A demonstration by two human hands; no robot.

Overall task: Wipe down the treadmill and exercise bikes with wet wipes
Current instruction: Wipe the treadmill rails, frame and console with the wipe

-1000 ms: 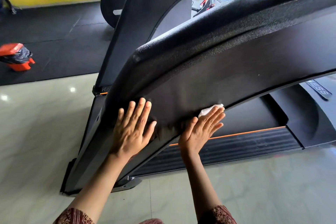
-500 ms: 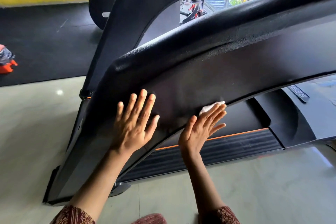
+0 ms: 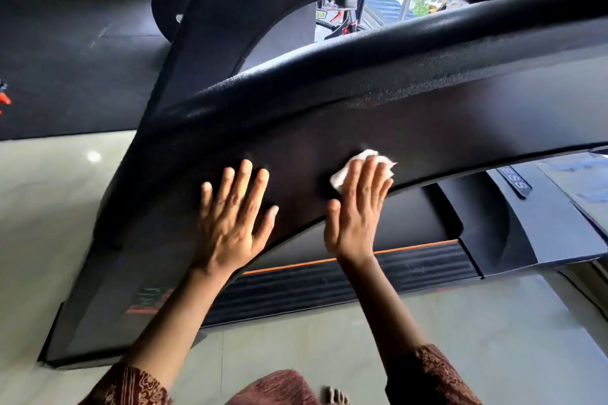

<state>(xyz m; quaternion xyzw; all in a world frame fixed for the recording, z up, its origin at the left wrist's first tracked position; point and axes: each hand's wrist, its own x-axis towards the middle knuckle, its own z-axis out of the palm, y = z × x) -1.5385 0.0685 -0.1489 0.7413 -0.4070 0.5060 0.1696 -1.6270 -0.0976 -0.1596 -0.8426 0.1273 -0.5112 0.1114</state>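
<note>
My right hand (image 3: 357, 210), fingers flat, presses the wet wipe (image 3: 360, 159) on the treadmill (image 3: 427, 128); left hand (image 3: 233, 217) splayed, bracing; I overlap strokes

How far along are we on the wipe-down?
Done: nothing shows plainly as finished. In hand: the right hand presses a wipe flat on the treadmill's side panel; the left hand braces beside it. Left: the ribbed foot rail below, and the bike seen through the gap.
</note>
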